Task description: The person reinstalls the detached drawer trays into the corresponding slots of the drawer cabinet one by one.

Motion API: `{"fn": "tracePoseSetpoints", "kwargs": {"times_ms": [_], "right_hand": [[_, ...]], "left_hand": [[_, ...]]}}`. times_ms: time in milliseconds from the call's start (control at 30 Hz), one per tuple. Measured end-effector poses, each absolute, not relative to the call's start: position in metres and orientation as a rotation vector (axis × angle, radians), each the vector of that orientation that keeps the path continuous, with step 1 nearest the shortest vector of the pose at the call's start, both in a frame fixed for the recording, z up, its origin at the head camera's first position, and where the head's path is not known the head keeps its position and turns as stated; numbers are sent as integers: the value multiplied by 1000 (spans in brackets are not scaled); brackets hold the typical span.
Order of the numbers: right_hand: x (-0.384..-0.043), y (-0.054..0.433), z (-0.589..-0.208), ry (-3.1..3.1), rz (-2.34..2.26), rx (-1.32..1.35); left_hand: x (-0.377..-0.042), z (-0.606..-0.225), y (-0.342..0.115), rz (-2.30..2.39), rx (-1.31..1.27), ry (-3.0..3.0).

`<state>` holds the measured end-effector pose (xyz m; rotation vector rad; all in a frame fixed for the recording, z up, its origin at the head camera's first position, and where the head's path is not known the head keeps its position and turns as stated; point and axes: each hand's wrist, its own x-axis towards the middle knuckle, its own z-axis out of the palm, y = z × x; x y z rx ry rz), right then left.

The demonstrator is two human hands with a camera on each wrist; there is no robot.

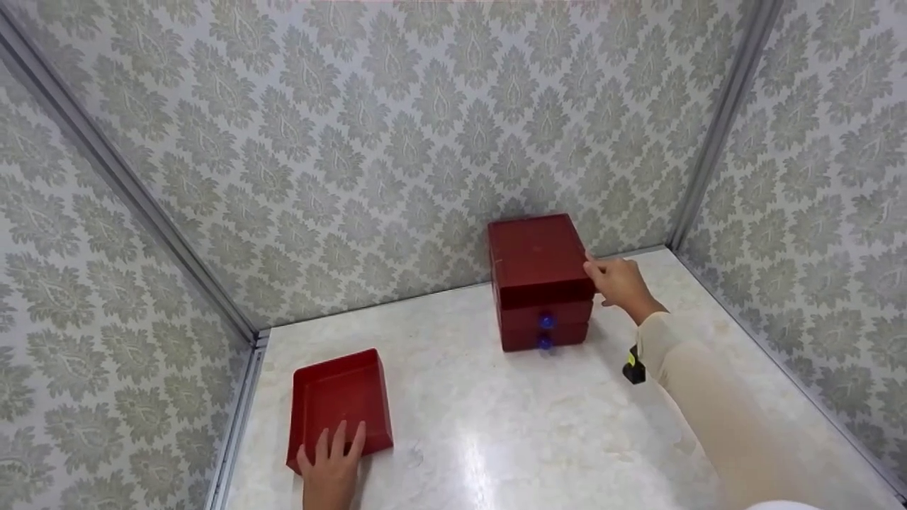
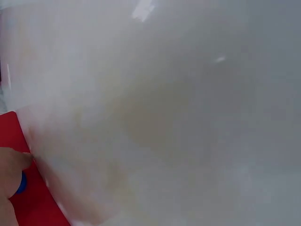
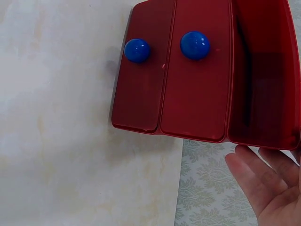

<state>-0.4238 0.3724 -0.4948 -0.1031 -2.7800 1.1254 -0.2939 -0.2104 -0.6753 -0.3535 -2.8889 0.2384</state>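
A red drawer box (image 1: 538, 248) stands upright by the back wall. Its top slot is an empty opening; two closed drawers below carry blue knobs (image 3: 194, 45). My right hand (image 1: 618, 283) is at its right side, fingertips right at the upper edge; in the right wrist view its fingers (image 3: 258, 176) are fairly straight against that side. A loose red drawer (image 1: 340, 389) lies at the left, open side up and empty. My left hand (image 1: 331, 464) rests over its near wall, fingers spread and fairly straight. A blue knob (image 2: 21, 182) shows beside that hand.
Everything stands on a pale marbled table (image 1: 460, 418). Patterned wall panels (image 1: 425, 142) with grey metal corner posts (image 1: 730, 120) close it in at the back and both sides. A small black and yellow thing (image 1: 634, 366) hangs by the right sleeve.
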Motion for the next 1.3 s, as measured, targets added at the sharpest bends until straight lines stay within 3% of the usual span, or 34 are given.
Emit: {"fn": "tracePoseSetpoints", "kwargs": {"times_ms": [300, 500, 1033, 1300], "right_hand": [[-423, 370, -494, -2792, 1128, -105], [-424, 369, -494, -2802, 1153, -112], [-423, 372, -489, -2788, 1164, -127], [-423, 370, -493, -2805, 1174, -116]], "left_hand": [[-289, -671, -208, 298, -367, -2878], [-279, -661, -182, 269, -315, -2826], [-270, -594, -50, 113, -505, -2729], [-249, -577, 26, 148, -663, -2668]]}}
